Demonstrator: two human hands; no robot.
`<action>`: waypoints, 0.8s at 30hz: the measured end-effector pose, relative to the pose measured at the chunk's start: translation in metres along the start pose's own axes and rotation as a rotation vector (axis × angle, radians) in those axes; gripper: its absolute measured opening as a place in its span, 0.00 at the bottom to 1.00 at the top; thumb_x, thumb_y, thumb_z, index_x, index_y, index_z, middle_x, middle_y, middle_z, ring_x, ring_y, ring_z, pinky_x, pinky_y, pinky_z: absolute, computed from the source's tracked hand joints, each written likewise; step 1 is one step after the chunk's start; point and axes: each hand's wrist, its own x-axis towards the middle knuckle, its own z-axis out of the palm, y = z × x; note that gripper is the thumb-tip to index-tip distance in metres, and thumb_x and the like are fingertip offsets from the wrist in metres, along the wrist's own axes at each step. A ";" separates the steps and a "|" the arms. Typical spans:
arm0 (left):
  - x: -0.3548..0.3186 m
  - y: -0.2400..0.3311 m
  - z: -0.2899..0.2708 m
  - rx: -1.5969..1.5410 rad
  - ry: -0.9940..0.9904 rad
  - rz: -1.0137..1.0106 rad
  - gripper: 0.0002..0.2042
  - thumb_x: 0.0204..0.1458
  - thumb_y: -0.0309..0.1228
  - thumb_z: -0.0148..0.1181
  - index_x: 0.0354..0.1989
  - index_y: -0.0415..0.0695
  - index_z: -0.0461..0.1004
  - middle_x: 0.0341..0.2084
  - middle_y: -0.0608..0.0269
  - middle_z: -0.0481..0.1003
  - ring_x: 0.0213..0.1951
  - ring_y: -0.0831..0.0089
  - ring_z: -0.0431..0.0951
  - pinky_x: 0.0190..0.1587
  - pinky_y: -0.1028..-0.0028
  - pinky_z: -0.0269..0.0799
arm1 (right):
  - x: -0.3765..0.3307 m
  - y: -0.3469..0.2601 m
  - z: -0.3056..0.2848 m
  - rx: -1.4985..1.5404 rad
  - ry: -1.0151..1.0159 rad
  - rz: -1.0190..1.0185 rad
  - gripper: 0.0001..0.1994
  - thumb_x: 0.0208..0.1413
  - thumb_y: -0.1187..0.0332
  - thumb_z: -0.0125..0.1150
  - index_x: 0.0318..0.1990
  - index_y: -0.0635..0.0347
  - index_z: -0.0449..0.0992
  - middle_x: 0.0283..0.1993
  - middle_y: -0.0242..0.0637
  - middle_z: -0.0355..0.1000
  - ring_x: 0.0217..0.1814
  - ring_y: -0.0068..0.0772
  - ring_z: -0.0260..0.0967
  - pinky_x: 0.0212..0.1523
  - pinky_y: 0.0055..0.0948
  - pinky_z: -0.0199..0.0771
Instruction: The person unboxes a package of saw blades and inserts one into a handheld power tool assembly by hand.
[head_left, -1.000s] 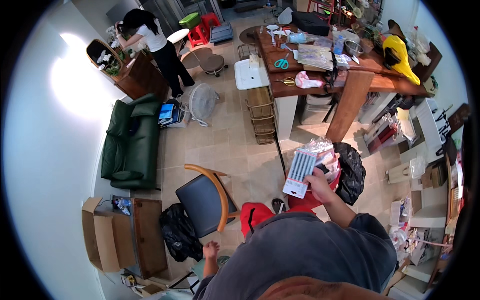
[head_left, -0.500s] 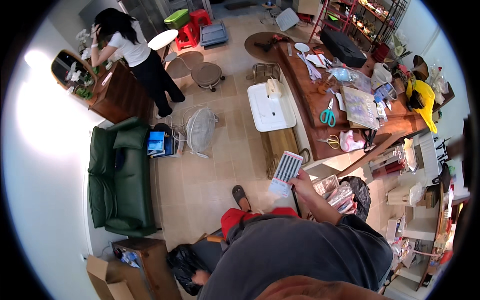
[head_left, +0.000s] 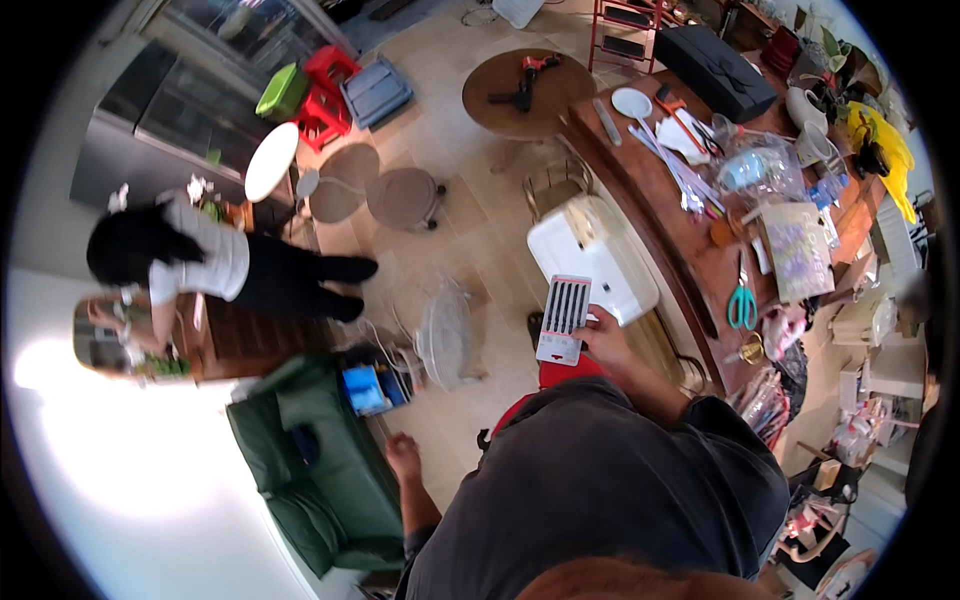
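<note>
In my right hand (head_left: 600,336) is a flat carded pack (head_left: 565,312) with several slim dark sticks side by side under a clear front. What kind of sticks they are, I cannot make out. Thumb and fingers close on the pack's right edge, in front of my body. My left hand (head_left: 403,458) hangs loosely at my side near the green sofa, its fingers slightly bent and apart, with nothing seen in it. Beyond the pack lies a white lidded bin (head_left: 590,255).
A wooden table (head_left: 640,170) at right carries teal scissors (head_left: 741,305), a book (head_left: 797,250) and a black box (head_left: 715,75). A fan (head_left: 447,335) stands by the green sofa (head_left: 330,480). Another person (head_left: 215,255) stands at a dresser, left. A round stool (head_left: 403,198) is ahead.
My view has turned and I have moved forward towards the bin and table. The pack stays in my right hand, now more upright. My left hand has swung out from beside a black bag.
</note>
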 end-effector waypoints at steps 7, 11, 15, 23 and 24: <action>0.096 -0.022 -0.014 1.512 -0.459 -0.104 0.11 0.63 0.39 0.63 0.38 0.47 0.87 0.36 0.54 0.87 0.40 0.55 0.90 0.36 0.58 0.86 | 0.144 -0.088 0.100 0.156 0.034 -0.055 0.23 0.58 0.86 0.62 0.61 0.60 0.76 0.51 0.41 0.84 0.53 0.40 0.84 0.54 0.42 0.84; 0.235 0.019 0.010 1.897 -0.639 0.143 0.12 0.58 0.47 0.62 0.33 0.58 0.89 0.36 0.59 0.88 0.41 0.52 0.90 0.38 0.53 0.86 | 0.226 -0.111 0.134 0.206 0.037 -0.081 0.24 0.61 0.87 0.58 0.65 0.64 0.74 0.54 0.47 0.83 0.54 0.42 0.84 0.54 0.42 0.87; 0.425 0.112 0.094 1.396 -0.638 0.360 0.07 0.58 0.38 0.64 0.33 0.51 0.84 0.30 0.60 0.84 0.32 0.56 0.85 0.30 0.55 0.80 | 0.303 -0.141 0.169 0.262 0.198 -0.094 0.25 0.62 0.86 0.58 0.67 0.64 0.73 0.56 0.47 0.82 0.56 0.42 0.84 0.54 0.43 0.87; 0.812 0.304 0.404 0.684 -0.495 -0.134 0.06 0.63 0.31 0.61 0.36 0.44 0.82 0.25 0.62 0.79 0.26 0.68 0.80 0.27 0.66 0.75 | 0.483 -0.140 0.217 0.344 0.712 -0.014 0.25 0.61 0.84 0.61 0.66 0.66 0.74 0.55 0.41 0.82 0.54 0.38 0.83 0.48 0.38 0.86; 0.839 0.333 0.457 0.667 -0.515 -0.104 0.07 0.64 0.31 0.60 0.36 0.44 0.82 0.25 0.62 0.78 0.26 0.70 0.79 0.27 0.68 0.74 | 0.505 -0.133 0.220 0.387 0.747 -0.016 0.25 0.59 0.83 0.63 0.66 0.66 0.74 0.54 0.41 0.83 0.51 0.39 0.83 0.45 0.37 0.85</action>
